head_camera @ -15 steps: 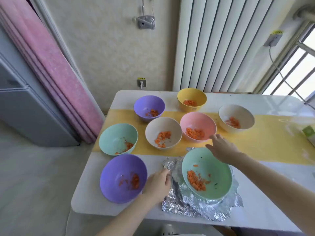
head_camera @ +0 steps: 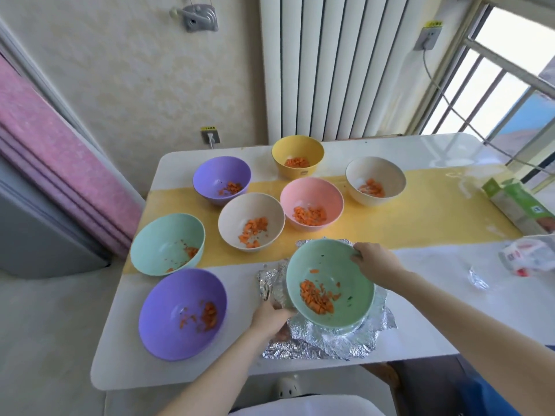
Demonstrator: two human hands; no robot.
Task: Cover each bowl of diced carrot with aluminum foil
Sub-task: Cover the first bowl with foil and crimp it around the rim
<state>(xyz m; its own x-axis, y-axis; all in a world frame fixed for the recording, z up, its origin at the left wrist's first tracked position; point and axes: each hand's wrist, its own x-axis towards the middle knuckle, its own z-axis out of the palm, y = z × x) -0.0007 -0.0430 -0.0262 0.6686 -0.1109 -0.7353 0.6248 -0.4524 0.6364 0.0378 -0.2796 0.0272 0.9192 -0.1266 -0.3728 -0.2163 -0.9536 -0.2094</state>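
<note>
Here, green bowl (head_camera: pixel 330 262) tilted, mouth toward person.

The right hand (head_camera: pixel 375 262), just right of the frame's centre, curls its fingers over the far rim of a mint-green round plastic bowl (head_camera: pixel 351 274). Its bare forearm slants down to the lower right corner. The left hand (head_camera: pixel 270 318), at lower centre with its back up, reaches in at that bowl's near-left edge. Its fingertips are blurred and hidden. Its bare forearm comes up from the bottom edge.
</note>
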